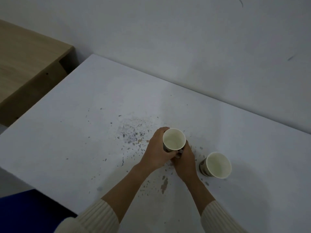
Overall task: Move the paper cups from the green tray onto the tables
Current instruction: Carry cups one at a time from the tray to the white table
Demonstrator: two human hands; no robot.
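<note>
An empty paper cup (174, 139) with a white inside and a dark printed outside stands upright near the middle of the white table (84, 132). Both hands hold it: my left hand (155, 151) wraps its left side and my right hand (185, 158) grips its near right side. A second paper cup (218, 164) of the same kind stands upright on the table just to the right, apart from my hands. The green tray is out of view.
The white table top is chipped and speckled around the cups. A white wall (185, 39) runs along the table's far edge. A wooden table (28, 61) stands at the far left. Something blue (25, 211) lies at the bottom left.
</note>
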